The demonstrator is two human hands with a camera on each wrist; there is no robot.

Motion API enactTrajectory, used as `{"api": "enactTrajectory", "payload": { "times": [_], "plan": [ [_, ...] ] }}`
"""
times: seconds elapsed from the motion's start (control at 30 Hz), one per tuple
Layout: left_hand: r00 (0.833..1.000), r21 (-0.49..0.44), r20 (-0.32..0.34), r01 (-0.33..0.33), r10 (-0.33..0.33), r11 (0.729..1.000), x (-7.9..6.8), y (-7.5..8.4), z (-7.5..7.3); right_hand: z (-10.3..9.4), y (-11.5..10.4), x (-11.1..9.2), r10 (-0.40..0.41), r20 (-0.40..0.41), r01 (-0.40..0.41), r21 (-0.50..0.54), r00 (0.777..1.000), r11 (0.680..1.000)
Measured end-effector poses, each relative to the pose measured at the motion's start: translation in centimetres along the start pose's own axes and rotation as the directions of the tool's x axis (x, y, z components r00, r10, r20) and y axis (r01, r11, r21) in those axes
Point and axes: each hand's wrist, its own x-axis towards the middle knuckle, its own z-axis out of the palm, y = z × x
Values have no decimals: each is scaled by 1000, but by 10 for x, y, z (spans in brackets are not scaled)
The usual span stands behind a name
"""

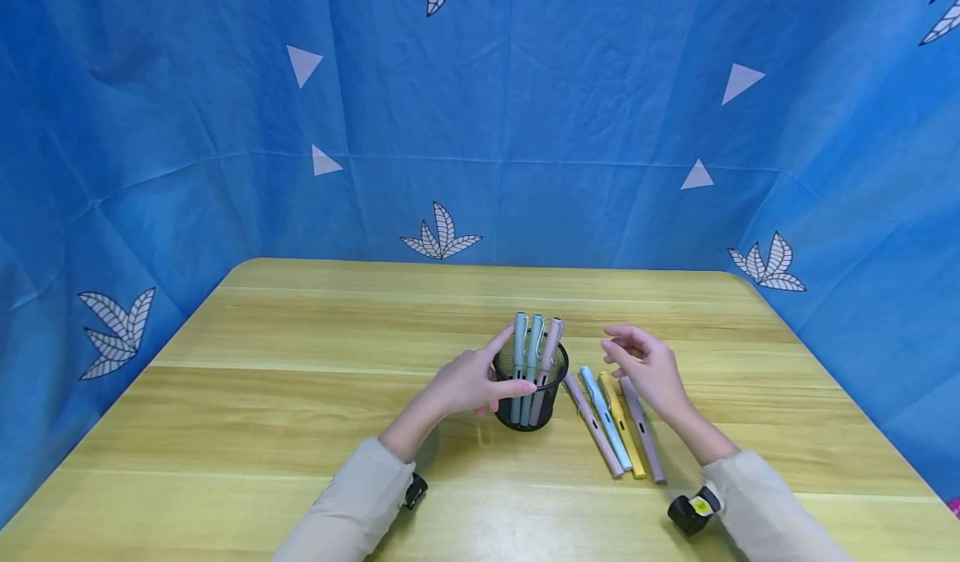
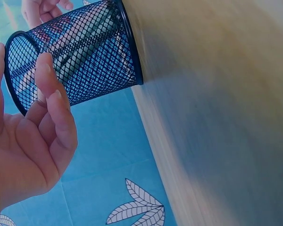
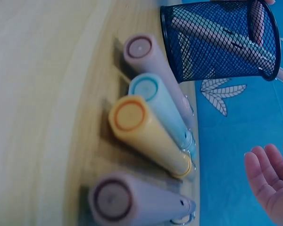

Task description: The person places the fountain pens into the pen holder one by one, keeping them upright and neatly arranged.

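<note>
My left hand [image 1: 471, 383] holds a black mesh pen holder [image 1: 551, 403] at its upper part, thumb across the near side and index finger by the far rim. Inside the upright holder stand two grey-green pens [image 1: 520, 341] and a mauve pen [image 1: 551, 349], clips upward. To its right, a mauve pen [image 1: 596, 433], a light blue pen [image 1: 607, 420], a yellow pen [image 1: 623, 429] and another mauve pen [image 1: 643, 433] lie side by side on the table. Over their far ends hovers my right hand [image 1: 651, 370], fingers loosely bent and holding nothing.
A wooden table [image 1: 300, 429] spreads beneath both hands. Behind it hangs a blue cloth [image 1: 570, 112] printed with white leaves and triangles. Black wrist cameras [image 1: 690, 512] sit below both sleeves, the right one close to the pens' near ends.
</note>
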Motion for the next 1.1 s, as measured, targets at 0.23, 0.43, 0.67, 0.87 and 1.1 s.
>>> {"api": "enactTrajectory", "payload": {
  "times": [0.23,0.43,0.67,0.87,1.1],
  "plan": [
    [1000,-2,1,6,-6,1000,0,0,0,-6,4,-4,14,17,-14,-9,1000,1000],
    [1000,-6,0,3,-3,1000,-1,0,0,-11,7,-7,21,45,-21,-15,999,1000],
    [1000,0,-1,6,-6,1000,0,0,0,-19,11,-10,27,112,-17,-82,993,996],
    [1000,6,-1,1,-1,1000,0,0,0,-23,13,-10,80,177,-57,-128,981,990],
    [1000,9,1,3,-3,1000,0,1,0,-28,15,-10,118,236,-88,-130,965,987]
  ]
}}
